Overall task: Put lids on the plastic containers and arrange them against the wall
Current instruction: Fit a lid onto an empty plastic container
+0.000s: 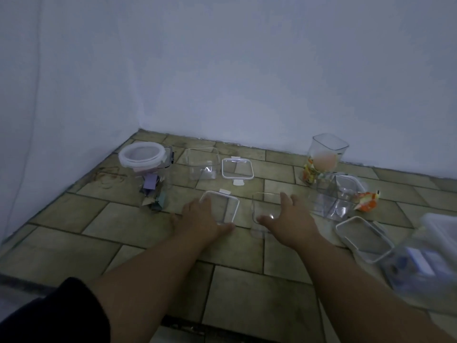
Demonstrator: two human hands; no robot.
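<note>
Landmark: the small clear square plastic container [263, 214] stood open on the tan tiled floor [138, 229], well clear of the pale wall [247, 82].
Right hand [289, 219]: fingers spread apart around that container's far and right sides, cupping it but not clamped; probably to steady it for lidding.
Left hand [200, 216]: lay flat, fingers open, on the white-rimmed clear square lid [220, 209] just left of the container; whether it gripped the lid, I could not tell.
Beyond the container: a second clear square tub [202, 167] and a second white-rimmed lid [237, 169], side by side, unlidded.
Far left of it: a lidded round jar [146, 169].
Right of it: a tipped clear tub [336, 199], a loose lid [363, 238], crowding that side.
Open room: bare tiles ran between the container and the wall.
</note>
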